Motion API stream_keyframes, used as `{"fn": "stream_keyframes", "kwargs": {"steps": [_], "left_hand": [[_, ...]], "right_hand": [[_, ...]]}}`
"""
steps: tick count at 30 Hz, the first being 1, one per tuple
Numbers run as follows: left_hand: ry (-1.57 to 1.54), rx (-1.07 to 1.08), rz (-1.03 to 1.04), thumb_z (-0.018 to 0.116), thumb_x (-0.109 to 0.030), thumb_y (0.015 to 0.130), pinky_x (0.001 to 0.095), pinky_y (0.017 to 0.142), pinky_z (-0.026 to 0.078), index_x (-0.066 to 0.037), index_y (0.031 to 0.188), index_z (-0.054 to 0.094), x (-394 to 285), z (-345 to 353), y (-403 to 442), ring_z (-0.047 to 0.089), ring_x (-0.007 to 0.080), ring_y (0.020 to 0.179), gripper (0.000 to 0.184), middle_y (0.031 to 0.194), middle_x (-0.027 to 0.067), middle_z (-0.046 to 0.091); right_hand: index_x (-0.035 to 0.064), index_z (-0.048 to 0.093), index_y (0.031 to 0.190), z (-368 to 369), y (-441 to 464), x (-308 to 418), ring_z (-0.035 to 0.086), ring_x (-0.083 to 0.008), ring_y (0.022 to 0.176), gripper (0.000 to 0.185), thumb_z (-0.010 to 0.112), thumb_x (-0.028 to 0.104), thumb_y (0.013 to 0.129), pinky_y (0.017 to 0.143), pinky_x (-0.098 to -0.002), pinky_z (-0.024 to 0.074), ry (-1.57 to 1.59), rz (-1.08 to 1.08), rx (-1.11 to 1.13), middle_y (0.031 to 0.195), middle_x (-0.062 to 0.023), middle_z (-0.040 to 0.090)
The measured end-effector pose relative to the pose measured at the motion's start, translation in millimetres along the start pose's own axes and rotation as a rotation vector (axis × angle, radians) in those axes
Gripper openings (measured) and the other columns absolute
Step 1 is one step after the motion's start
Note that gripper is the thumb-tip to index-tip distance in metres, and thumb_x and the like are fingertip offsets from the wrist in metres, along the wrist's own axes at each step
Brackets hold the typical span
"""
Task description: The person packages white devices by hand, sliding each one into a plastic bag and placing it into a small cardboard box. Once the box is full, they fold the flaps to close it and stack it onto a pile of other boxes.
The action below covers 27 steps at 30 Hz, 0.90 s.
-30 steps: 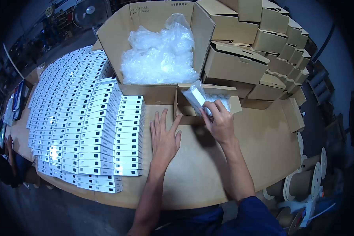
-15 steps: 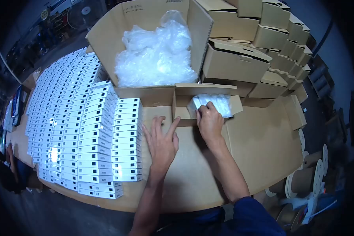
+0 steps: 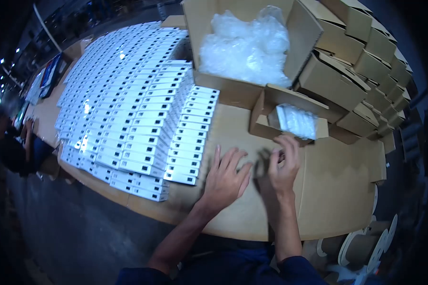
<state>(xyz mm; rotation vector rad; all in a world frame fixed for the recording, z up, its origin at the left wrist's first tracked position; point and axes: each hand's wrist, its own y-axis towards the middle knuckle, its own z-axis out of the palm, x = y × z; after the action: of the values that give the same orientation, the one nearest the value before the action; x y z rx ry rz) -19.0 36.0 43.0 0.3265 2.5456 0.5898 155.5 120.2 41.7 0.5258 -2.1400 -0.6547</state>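
Note:
My left hand (image 3: 225, 181) is open over the brown tabletop, fingers spread, nearest to the front rows of white boxes (image 3: 188, 137) with small dark squares on their ends. My right hand (image 3: 285, 166) hovers just in front of a small open cardboard box (image 3: 295, 98). Its fingers are loosely bent and apart, with nothing visible between them. Inside that small box lies a bundle in clear plastic wrap (image 3: 297, 122); what the wrap encloses is hard to make out. Neither hand touches the bundle.
Behind stands a large open carton (image 3: 309, 42) full of clear plastic bags (image 3: 247, 47). Brown cardboard boxes (image 3: 333, 76) are stacked at the back right. Spools (image 3: 361, 247) stand below the table's right edge. Another person (image 3: 21, 142) is at the far left.
My right hand has let go of the wrapped bundle and drawn back toward me. My left hand has moved away from the small box's front. The view has swung left.

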Motion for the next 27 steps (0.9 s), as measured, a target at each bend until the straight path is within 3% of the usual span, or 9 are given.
{"fn": "stream_keyframes", "kwargs": {"steps": [2,3,6,11,14,15,19,22,27], "left_hand": [[-0.009,-0.039,0.018,0.076,-0.013,0.083,0.0625,0.119,0.030,-0.011,0.110,0.074,-2.1,-17.5,-34.3,0.055,0.0302,0.127,0.027,0.126,0.0089,0.060],[0.011,-0.030,-0.008,0.077,-0.012,0.082,0.0613,0.118,0.033,-0.012,0.110,0.074,-1.9,-28.5,-49.0,0.056,0.0301,0.126,0.028,0.126,0.0089,0.061],[0.038,-0.064,-0.053,0.077,-0.010,0.080,0.0599,0.117,0.035,-0.011,0.110,0.074,8.1,-49.5,-90.9,0.056,0.0308,0.127,0.030,0.126,0.0083,0.061],[0.130,-0.038,-0.178,0.077,-0.008,0.081,0.0569,0.116,0.039,-0.008,0.127,0.066,18.2,-73.4,-118.6,0.053,0.0372,0.134,0.047,0.138,0.0164,0.053],[0.068,-0.031,-0.209,0.077,-0.006,0.082,0.0543,0.114,0.042,-0.004,0.128,0.064,26.1,-68.0,-127.5,0.053,0.0386,0.134,0.048,0.137,0.0172,0.054],[0.077,-0.039,-0.190,0.075,-0.001,0.083,0.0493,0.109,0.047,-0.001,0.129,0.063,25.7,-70.6,-127.3,0.055,0.0379,0.131,0.048,0.136,0.0174,0.055],[0.058,-0.048,-0.192,0.066,0.002,0.087,0.0420,0.105,0.050,0.000,0.135,0.061,32.3,-71.7,-131.6,0.058,0.0332,0.129,0.048,0.134,0.0157,0.057],[0.058,-0.074,-0.175,0.065,0.002,0.085,0.0422,0.104,0.051,0.001,0.132,0.063,37.5,-69.2,-130.9,0.060,0.0321,0.122,0.047,0.128,0.0148,0.060],[0.148,-0.043,-0.159,0.068,0.001,0.083,0.0411,0.093,0.051,-0.002,0.121,0.069,36.1,-75.4,-128.5,0.061,0.0274,0.108,0.038,0.115,0.0102,0.065]], "right_hand": [[-0.0006,0.067,0.115,12.6,-16.5,26.7,0.066,-0.0347,0.105,0.030,0.061,-0.007,0.086,0.085,-0.0410,0.0566,0.245,0.093,0.190,0.120,-0.0206,0.064],[0.0002,0.068,0.115,20.8,-23.6,27.2,0.065,-0.0375,0.107,0.033,0.064,-0.006,0.083,0.091,-0.0436,0.0557,0.178,-0.112,0.236,0.123,-0.0207,0.065],[0.0014,0.068,0.115,36.3,-32.4,54.7,0.064,-0.0375,0.109,0.035,0.067,-0.004,0.080,0.095,-0.0444,0.0547,0.197,-0.279,0.428,0.125,-0.0190,0.065],[0.0100,0.064,0.128,53.7,-38.8,76.3,0.057,-0.0389,0.122,0.049,0.069,0.005,0.079,0.101,-0.0474,0.0500,0.096,-0.437,0.641,0.146,-0.0077,0.059],[0.0096,0.066,0.126,66.8,-41.2,75.6,0.058,-0.0385,0.120,0.045,0.067,0.004,0.082,0.099,-0.0472,0.0505,0.075,-0.488,0.620,0.145,-0.0069,0.060],[0.0093,0.067,0.124,65.6,-39.9,80.0,0.058,-0.0383,0.120,0.041,0.065,0.004,0.083,0.098,-0.0470,0.0509,0.086,-0.460,0.630,0.145,-0.0068,0.060],[0.0082,0.068,0.122,67.5,-42.6,78.8,0.058,-0.0382,0.120,0.040,0.065,0.003,0.083,0.100,-0.0468,0.0508,0.094,-0.451,0.626,0.145,-0.0080,0.060],[0.0066,0.067,0.125,63.4,-42.9,79.2,0.059,-0.0377,0.119,0.044,0.063,-0.003,0.083,0.100,-0.0455,0.0514,0.128,-0.420,0.639,0.146,-0.0131,0.058],[0.0039,0.065,0.132,32.0,-46.4,92.3,0.065,-0.0289,0.110,0.047,0.055,-0.010,0.088,0.091,-0.0365,0.0553,0.419,-0.012,0.507,0.141,-0.0196,0.058]]}}
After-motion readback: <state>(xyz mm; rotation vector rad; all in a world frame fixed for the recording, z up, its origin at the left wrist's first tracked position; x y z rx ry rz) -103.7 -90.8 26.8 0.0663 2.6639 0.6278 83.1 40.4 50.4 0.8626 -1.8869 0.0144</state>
